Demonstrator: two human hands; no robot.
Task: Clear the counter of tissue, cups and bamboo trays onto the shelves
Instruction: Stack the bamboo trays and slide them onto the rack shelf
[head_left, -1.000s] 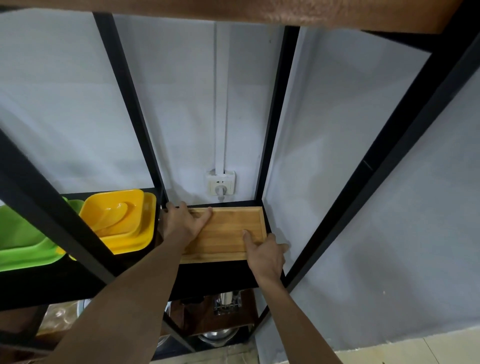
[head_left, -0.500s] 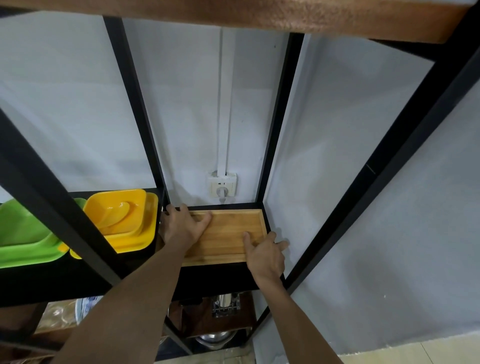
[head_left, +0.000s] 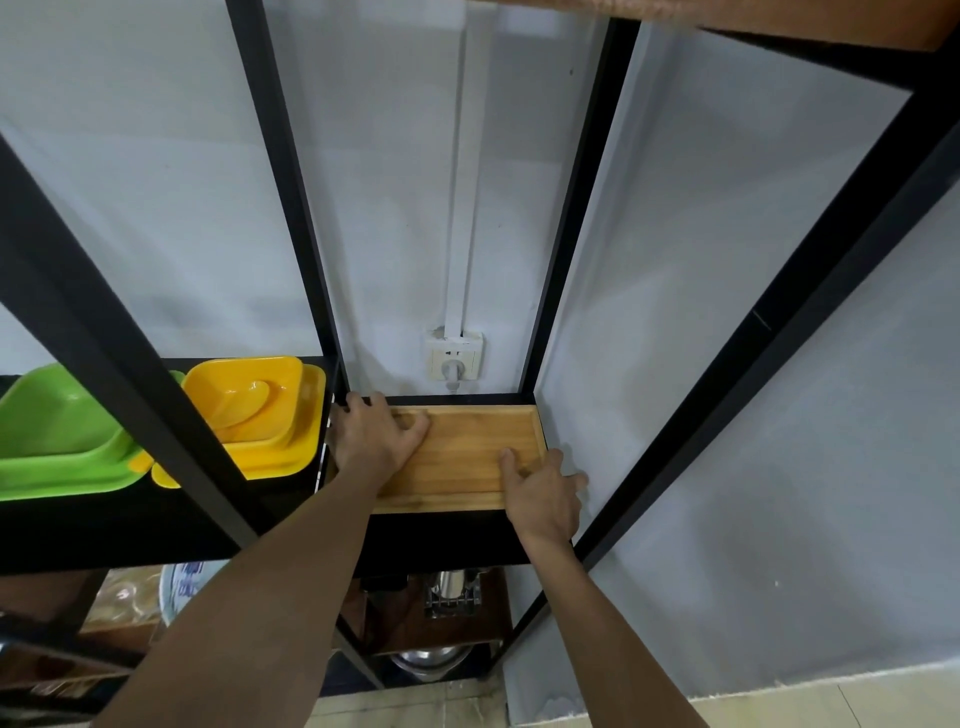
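Note:
A rectangular bamboo tray (head_left: 467, 457) lies flat on the black shelf (head_left: 441, 535), in the narrow right-hand bay against the wall. My left hand (head_left: 376, 436) rests over the tray's far left corner, with its fingers curled on the rim and into the tray. My right hand (head_left: 540, 493) holds the near right corner, thumb inside the tray and fingers wrapped over the right edge. No tissue or cups are in view.
A yellow plastic dish (head_left: 249, 410) and a green one (head_left: 57, 441) sit on the same shelf to the left. Black uprights (head_left: 291, 208) frame the bay. A wall socket (head_left: 456, 356) is just behind the tray. Metal kitchenware (head_left: 452, 592) stands on the shelf below.
Both hands stay on the tray in nearly the same places. The tray has not visibly shifted on the shelf; only my view has tilted slightly.

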